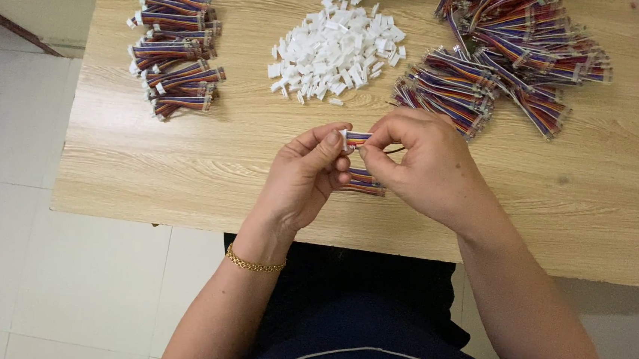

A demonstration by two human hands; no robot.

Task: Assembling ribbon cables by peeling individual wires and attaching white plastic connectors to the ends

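Note:
Both of my hands meet over the middle of the wooden table (148,167). My left hand (306,175) pinches a small white plastic connector (343,137) at the end of a short multicoloured ribbon cable (357,138). My right hand (418,160) grips the same cable from the right, thumb and forefinger closed on its wires. More of the striped cable (364,184) shows below, between the two hands. A gold bracelet (252,263) sits on my left wrist.
A heap of loose white connectors (336,47) lies at the far middle. Several finished cable bundles (177,46) sit at the far left. A large pile of striped cables (504,54) fills the far right. White floor tiles (4,180) lie left of the table.

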